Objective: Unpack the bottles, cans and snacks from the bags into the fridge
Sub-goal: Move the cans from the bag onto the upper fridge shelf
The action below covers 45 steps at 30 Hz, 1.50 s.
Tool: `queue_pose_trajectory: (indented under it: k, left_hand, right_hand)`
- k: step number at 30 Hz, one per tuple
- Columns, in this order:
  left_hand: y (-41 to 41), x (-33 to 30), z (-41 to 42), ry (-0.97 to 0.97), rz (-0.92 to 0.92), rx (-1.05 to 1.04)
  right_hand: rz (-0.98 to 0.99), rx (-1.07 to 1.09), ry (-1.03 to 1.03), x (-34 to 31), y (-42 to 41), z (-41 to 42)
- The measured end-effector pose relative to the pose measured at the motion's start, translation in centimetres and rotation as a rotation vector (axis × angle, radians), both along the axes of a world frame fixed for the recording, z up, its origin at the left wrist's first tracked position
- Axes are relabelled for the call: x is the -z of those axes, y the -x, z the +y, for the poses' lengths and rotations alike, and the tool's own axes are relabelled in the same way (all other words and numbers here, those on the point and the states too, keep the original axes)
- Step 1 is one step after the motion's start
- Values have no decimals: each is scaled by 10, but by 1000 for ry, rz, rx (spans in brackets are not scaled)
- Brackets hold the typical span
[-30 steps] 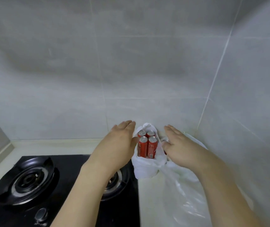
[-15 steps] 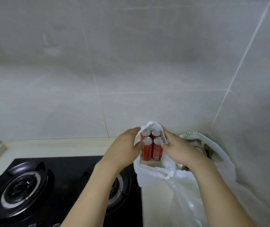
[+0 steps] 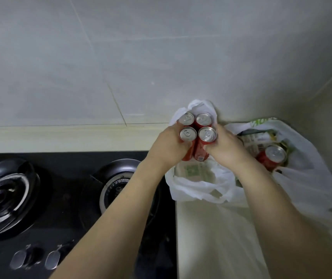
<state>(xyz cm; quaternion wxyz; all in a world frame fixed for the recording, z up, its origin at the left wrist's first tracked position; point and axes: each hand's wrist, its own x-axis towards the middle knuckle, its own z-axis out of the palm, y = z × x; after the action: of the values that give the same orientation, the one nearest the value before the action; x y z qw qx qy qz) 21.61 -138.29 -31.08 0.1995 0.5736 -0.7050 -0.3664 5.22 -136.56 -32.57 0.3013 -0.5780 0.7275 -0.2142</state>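
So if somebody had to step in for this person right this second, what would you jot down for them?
Left hand and right hand together grip four red cans, lifted above the left white bag.
Right bag by the wall still holds another red can and packets.
Both bags sit on the counter beside the stove.
Nothing seen stored yet; fridge out of view.
Left: carry these cans over, then empty both bags.

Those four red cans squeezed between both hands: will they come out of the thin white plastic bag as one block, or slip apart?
The four red cans show no wrap, so they likely shift unless the left hand and right hand press inward. Smooth metal sides look slippery. The thin white plastic bag is floppy and may cling or lift.
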Motion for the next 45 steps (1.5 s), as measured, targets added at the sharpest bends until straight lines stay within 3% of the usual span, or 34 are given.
queue_pose_trajectory:
  k: [9,14,23,29,37,45]
  left_hand:
    - [10,51,-30,31,33,-155]
    - [11,69,-37,-32,-6,-80]
    - [6,70,-37,-42,59,-121]
    - [-14,36,-12,56,303,-221]
    - [-36,-61,40,272,709,-202]
    - [-53,-137,100,446,875,-322]
  right_hand:
    - [-93,47,1,52,2,-30]
    - [-129,92,26,65,1,-35]
    - [-142,140,77,60,-5,-25]
    - [-155,174,270,19,-6,1]
    - [-722,266,682,-75,-20,46]
    - [-877,286,819,-143,-57,88]
